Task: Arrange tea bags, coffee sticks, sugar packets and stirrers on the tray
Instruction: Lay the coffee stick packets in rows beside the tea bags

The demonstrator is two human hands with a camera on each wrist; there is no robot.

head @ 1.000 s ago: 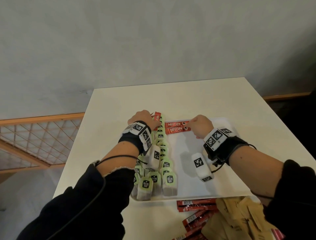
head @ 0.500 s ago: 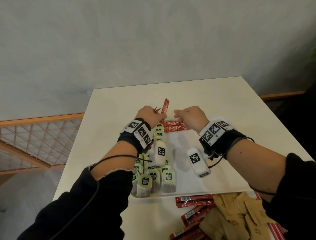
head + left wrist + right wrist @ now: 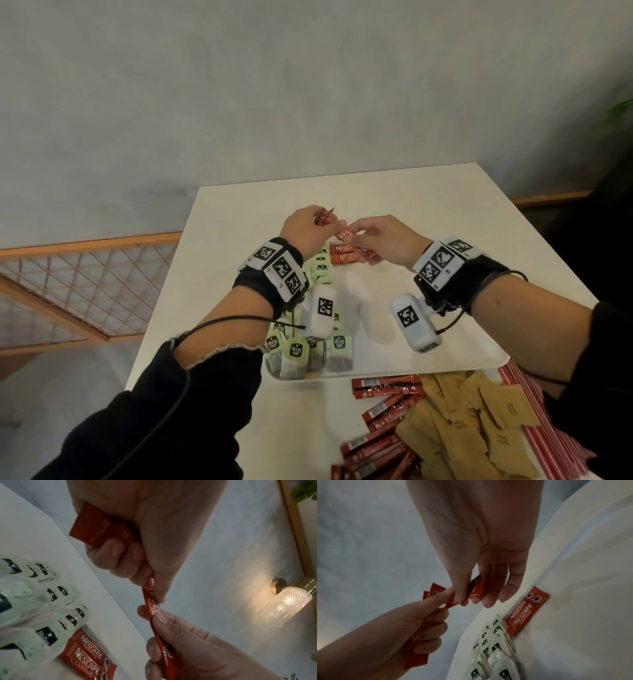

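Tea bags (image 3: 310, 346) lined tray (image 3: 445, 368) at 9 o'clock; two coffee sticks (image 3: 347, 254) placed. Left hand (image 3: 305, 228) clutched spare sticks; right hand (image 3: 383, 240) pinched one. Sugar packets (image 3: 472, 411), stirrers (image 3: 520, 380) untouched.

A lit wall lamp (image 3: 284, 601) beside a wooden lattice (image 3: 78, 291).

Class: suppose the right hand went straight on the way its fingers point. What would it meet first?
Most likely the left hand: the right hand points at it, both pinching one coffee stick between them. Depth is hard to judge.
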